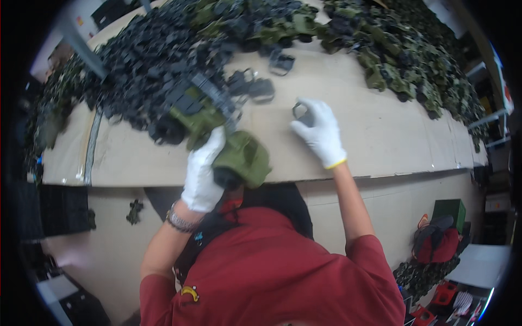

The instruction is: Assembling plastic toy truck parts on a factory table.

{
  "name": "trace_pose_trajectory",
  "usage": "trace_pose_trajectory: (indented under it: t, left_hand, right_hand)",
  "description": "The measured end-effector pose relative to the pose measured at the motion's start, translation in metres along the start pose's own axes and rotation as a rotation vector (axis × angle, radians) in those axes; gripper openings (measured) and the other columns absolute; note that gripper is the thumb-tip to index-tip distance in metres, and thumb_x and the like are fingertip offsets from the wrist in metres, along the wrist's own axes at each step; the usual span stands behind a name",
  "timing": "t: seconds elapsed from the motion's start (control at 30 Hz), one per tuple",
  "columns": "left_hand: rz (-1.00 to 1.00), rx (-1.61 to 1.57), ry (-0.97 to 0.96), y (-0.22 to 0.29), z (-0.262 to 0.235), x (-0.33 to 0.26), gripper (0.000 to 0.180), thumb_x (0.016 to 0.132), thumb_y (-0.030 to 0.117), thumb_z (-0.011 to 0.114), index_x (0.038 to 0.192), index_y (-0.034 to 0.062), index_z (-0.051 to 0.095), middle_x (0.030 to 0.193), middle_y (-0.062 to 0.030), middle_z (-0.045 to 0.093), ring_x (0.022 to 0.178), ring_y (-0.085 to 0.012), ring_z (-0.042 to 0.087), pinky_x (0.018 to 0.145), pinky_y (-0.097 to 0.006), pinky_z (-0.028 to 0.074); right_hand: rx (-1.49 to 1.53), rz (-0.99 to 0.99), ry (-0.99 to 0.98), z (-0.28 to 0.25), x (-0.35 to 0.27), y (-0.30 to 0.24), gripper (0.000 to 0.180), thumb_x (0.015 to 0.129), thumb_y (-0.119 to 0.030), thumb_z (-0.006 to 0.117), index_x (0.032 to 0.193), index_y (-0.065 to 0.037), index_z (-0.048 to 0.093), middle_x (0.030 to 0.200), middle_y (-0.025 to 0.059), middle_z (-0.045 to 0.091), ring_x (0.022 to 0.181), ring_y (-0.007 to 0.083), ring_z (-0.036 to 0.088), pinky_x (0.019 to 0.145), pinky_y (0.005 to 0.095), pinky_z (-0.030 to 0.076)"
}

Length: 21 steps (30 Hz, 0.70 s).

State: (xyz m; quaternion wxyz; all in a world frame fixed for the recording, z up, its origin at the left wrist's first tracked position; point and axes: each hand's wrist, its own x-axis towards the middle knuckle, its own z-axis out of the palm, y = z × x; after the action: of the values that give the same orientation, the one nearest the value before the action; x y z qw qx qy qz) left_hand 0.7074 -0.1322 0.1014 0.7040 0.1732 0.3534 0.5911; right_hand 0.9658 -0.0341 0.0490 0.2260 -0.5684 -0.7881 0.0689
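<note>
My left hand (202, 176), in a white glove, is closed round an olive-green, binocular-shaped plastic body (244, 157) with black round ends. It is held over the table's near edge and is slightly blurred. Farther right, my white-gloved right hand (322, 130) has its thumb and fingers curled round a small dark grey part (303, 114) just above the table. Some of that part is hidden behind the fingers. Loose dark grey ring-like parts (261, 89) lie between the hands and the heap beyond.
A large heap of dark grey parts (141, 65) covers the table's far left. Olive-green pieces (380, 60) are piled at the far right. Cardboard (380, 136) covers the tabletop. A grey post (81, 43) rises at the left. Another person in red (437, 244) sits at the lower right beside a green box (450, 211).
</note>
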Motion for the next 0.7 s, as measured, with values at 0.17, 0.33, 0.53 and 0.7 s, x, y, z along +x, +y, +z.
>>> trace_pose_trajectory:
  t: [0.17,0.33,0.53,0.7]
  left_hand:
    - [0.135,0.208,0.025,-0.014,-0.006,0.012,0.033,0.097,0.025,0.068,0.122,0.0035,0.062,0.112,-0.0017,0.065,0.097,-0.0097,0.061,0.086,-0.027,0.049]
    - [0.164,0.253,0.025,-0.017,-0.004,0.003,0.036,0.097,0.026,0.069,0.125,0.0029,0.062,0.114,-0.0008,0.065,0.1,-0.009,0.059,0.09,-0.027,0.048]
    - [0.226,0.272,-0.005,-0.017,0.0,-0.003,0.038,0.097,0.025,0.069,0.126,0.002,0.061,0.116,-0.0007,0.065,0.102,-0.009,0.059,0.092,-0.027,0.047]
    - [0.256,0.286,-0.011,-0.019,-0.003,-0.001,0.036,0.097,0.023,0.068,0.126,0.0017,0.061,0.117,-0.0013,0.065,0.103,-0.0097,0.06,0.091,-0.027,0.049]
  right_hand:
    - [0.751,-0.224,0.018,-0.043,-0.022,-0.066,0.066,0.072,-0.027,0.081,0.132,-0.008,0.061,0.126,0.0132,0.059,0.101,0.0288,0.063,0.092,0.0376,0.051]
    - [0.695,-0.347,-0.011,-0.033,-0.03,-0.082,0.072,0.076,-0.043,0.08,0.134,-0.005,0.059,0.131,0.0149,0.058,0.113,0.0292,0.061,0.097,0.0388,0.048]
    - [0.745,-0.278,0.005,-0.032,-0.041,-0.085,0.072,0.078,-0.044,0.079,0.134,-0.003,0.059,0.132,0.0166,0.057,0.116,0.0314,0.06,0.1,0.0393,0.047]
    - [0.77,-0.279,-0.053,-0.028,-0.043,-0.086,0.075,0.079,-0.045,0.078,0.135,-0.001,0.057,0.132,0.0192,0.057,0.119,0.0343,0.058,0.101,0.0407,0.046]
